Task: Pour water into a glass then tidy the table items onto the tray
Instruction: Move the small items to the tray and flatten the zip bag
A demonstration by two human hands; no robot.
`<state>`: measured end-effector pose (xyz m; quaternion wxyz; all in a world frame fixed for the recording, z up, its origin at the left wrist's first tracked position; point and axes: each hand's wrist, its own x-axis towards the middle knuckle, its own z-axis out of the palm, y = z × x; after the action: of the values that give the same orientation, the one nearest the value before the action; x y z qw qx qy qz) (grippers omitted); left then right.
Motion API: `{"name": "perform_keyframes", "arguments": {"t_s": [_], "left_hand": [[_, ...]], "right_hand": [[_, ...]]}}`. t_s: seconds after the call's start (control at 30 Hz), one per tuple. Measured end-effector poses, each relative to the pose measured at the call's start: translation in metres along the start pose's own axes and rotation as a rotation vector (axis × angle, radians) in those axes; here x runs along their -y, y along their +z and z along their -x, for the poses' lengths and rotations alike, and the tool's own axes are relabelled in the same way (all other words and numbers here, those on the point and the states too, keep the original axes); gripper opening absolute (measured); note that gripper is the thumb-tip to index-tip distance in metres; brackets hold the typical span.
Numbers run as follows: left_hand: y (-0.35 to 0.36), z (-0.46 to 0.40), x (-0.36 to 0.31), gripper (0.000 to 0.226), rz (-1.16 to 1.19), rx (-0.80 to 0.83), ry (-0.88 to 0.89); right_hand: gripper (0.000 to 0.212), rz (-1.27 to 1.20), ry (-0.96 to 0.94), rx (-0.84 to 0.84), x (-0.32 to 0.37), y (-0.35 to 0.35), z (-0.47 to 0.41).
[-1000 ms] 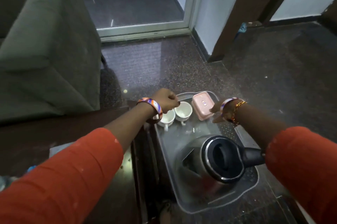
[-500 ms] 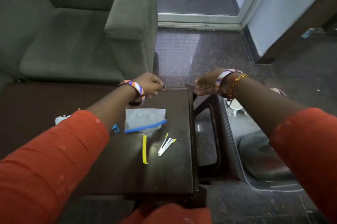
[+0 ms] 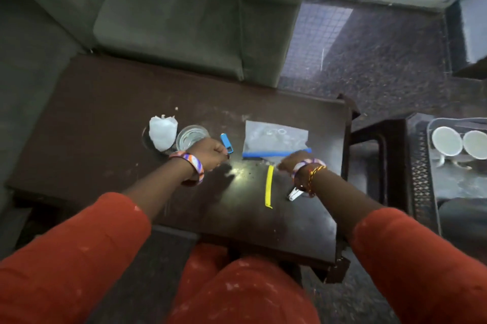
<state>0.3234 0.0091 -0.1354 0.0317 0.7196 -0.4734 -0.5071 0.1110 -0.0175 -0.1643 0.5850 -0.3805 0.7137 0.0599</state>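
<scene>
Left hand (image 3: 210,151) fisted beside blue lighter (image 3: 227,143), right hand (image 3: 291,163) curled empty at zip bag (image 3: 275,139), mid-frame, dark table (image 3: 105,118), glass (image 3: 191,136) at left

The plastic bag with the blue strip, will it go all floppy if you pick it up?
Probably. The plastic bag looks thin, clear and flat on the table, so it should droop and feel light. Small pieces seem to be inside and might slide around.

No text, label, brand or number can be read on anything here; the whole view is too blurred.
</scene>
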Motion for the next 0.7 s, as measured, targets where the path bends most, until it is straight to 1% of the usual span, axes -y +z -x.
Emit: {"name": "perform_keyframes", "arguments": {"t_s": [0.03, 0.07, 0.13, 0.2, 0.27, 0.33, 0.4, 0.47, 0.6, 0.63, 0.7], "left_hand": [[0.006, -0.002, 0.009, 0.013, -0.070, 0.012, 0.001], [0.011, -0.003, 0.016, 0.018, -0.148, 0.020, 0.008], [0.023, -0.006, 0.029, 0.028, -0.276, 0.050, 0.030], [0.034, -0.010, 0.035, 0.033, -0.364, 0.090, 0.064], [0.045, -0.017, 0.037, 0.036, -0.417, 0.120, 0.101], [0.054, -0.024, 0.036, 0.035, -0.408, 0.135, 0.119], [0.062, -0.030, 0.034, 0.033, -0.381, 0.151, 0.135], [0.069, -0.035, 0.035, 0.034, -0.389, 0.152, 0.146], [0.068, -0.040, 0.049, 0.035, -0.440, 0.081, 0.132], [0.065, -0.040, 0.053, 0.035, -0.440, 0.060, 0.119], [0.062, -0.037, 0.063, 0.031, -0.407, 0.003, 0.076]], "right_hand": [[0.017, 0.094, -0.015, -0.025, -0.009, 0.009, -0.003], [0.027, 0.198, -0.045, -0.104, -0.019, 0.018, -0.008], [0.034, 0.387, -0.132, -0.265, -0.030, 0.037, -0.009], [0.045, 0.495, -0.227, -0.337, -0.033, 0.054, -0.013], [0.056, 0.576, -0.311, -0.454, -0.030, 0.061, -0.022], [0.063, 0.674, -0.368, -0.554, -0.022, 0.059, -0.035], [0.064, 0.805, -0.412, -0.576, -0.017, 0.053, -0.050], [0.066, 0.906, -0.445, -0.543, -0.015, 0.050, -0.064], [0.062, 0.885, -0.475, -0.517, -0.015, 0.066, -0.065], [0.059, 0.873, -0.509, -0.527, -0.018, 0.074, -0.062], [0.049, 0.870, -0.639, -0.610, -0.029, 0.091, -0.060]]}}
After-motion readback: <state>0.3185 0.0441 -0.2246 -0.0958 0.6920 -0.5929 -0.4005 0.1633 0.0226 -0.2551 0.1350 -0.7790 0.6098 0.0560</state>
